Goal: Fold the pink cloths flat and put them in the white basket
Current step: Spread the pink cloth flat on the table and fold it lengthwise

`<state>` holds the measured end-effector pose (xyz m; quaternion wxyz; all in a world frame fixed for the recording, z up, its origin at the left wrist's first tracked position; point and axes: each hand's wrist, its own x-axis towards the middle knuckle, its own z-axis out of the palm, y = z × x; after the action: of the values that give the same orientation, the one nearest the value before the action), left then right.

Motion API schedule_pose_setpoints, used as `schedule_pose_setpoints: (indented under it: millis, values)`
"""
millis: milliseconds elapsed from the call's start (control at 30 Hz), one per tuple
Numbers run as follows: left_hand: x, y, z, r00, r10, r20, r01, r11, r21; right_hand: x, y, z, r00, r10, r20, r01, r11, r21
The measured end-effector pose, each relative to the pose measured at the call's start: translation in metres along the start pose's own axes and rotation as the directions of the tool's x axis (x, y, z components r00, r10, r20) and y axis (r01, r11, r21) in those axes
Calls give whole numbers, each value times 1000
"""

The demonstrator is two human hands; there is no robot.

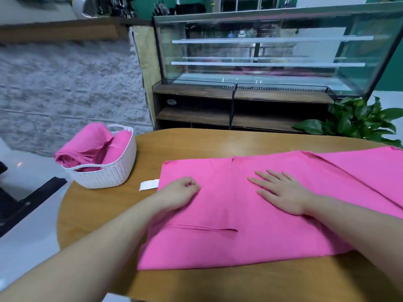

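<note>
Head view: nearest, a strip of bare wooden table (196, 284) runs along the near edge, and both forearms reach across it onto a pink cloth (229, 243) spread flat over the middle and right of the tabletop. The left hand (180, 192) rests on the cloth's left part with fingers curled under; whether it pinches the fabric cannot be told. The right hand (281, 192) lies palm down, fingers straight and spread, pressing the cloth. A shallow crease (205, 228) crosses the fabric just near the left wrist. The cloth's right side runs out of view, with a loose fold lying over it at the far right. A small white label (149, 184) sticks out from the cloth's left edge onto open wood. Left of that, near the table's rounded left rim, stands the white basket (104, 173), apart from the cloth; folded pink cloths (87, 147) fill it and bulge over its left rim. Bare wood lies beyond the cloth. Past the far edge stand a glass display case (272, 53) and, right, a leafy plant (357, 120).
</note>
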<state>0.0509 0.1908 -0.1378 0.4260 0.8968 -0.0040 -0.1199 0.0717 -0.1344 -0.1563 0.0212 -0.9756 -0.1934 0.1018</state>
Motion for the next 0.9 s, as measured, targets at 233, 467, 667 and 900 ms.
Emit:
schedule_pose_setpoints:
  millis: [233,467,667,900]
  values:
    - [-30,-21,-24,997,-42,72,60,960,-275,4,-50,-21,842,-402,-360,379,915,-137]
    - [-39,-31,-28,997,-50,54,65,935,-348,28,-97,-22,750,-559,-354,524,828,-198]
    - [-46,-36,-29,1000,-1,7,5,837,-547,46,-133,-41,808,-331,-487,498,825,266]
    - [-49,-47,-32,997,30,76,21,801,-598,80,-155,-71,823,-107,-558,354,864,357]
